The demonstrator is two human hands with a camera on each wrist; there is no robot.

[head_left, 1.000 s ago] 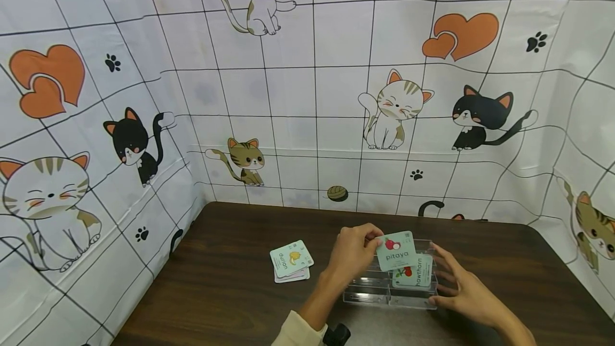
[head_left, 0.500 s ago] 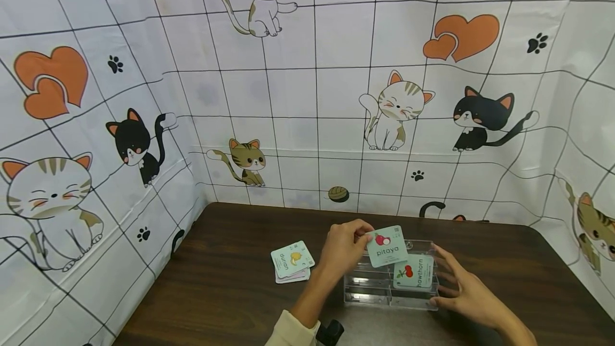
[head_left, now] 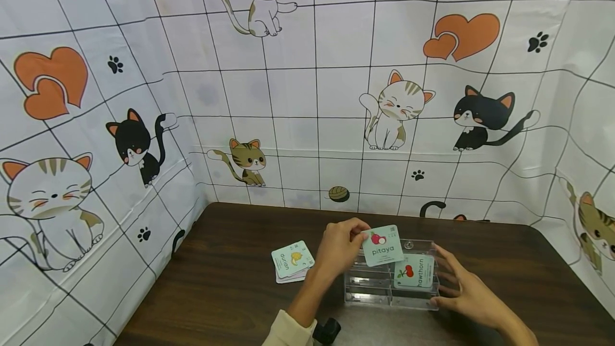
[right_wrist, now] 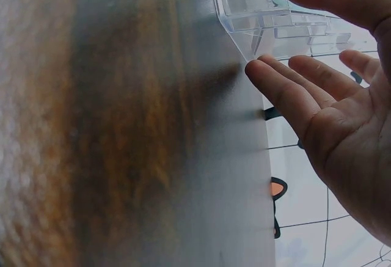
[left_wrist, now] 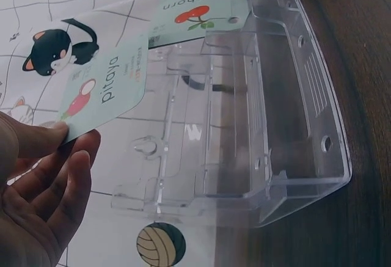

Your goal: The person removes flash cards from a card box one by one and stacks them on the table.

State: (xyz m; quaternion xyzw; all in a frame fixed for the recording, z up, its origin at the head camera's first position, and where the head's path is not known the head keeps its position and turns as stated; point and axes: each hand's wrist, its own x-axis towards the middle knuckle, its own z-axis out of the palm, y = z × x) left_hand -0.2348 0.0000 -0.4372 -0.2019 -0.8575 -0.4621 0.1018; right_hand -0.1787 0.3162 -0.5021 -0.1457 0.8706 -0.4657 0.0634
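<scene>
In the head view my left hand [head_left: 338, 247] pinches a pale green pitaya card [head_left: 383, 252] by its upper left corner, between thumb and fingers. The card is tilted in the air over the upper left of a clear plastic tiered card holder [head_left: 367, 298]. A hawthorn card [head_left: 414, 276] stands sideways in the holder's right column. My right hand [head_left: 468, 292] holds the holder's right side, thumb at the front corner and fingers towards the back. In the left wrist view the pitaya card [left_wrist: 116, 90] is apart from the holder's left tiers [left_wrist: 232, 151].
A small stack of cards [head_left: 292, 259], durian on top, lies on the dark wooden table [head_left: 230, 292] left of the left arm. A cat-print sheet [head_left: 288, 95] hangs behind and at both sides. A black strap device [head_left: 328, 331] is on the left wrist.
My left hand has moved left with the pitaya card, from partly over the hawthorn card to the holder's left column. The hawthorn card is now uncovered. My right hand has stayed in place.
</scene>
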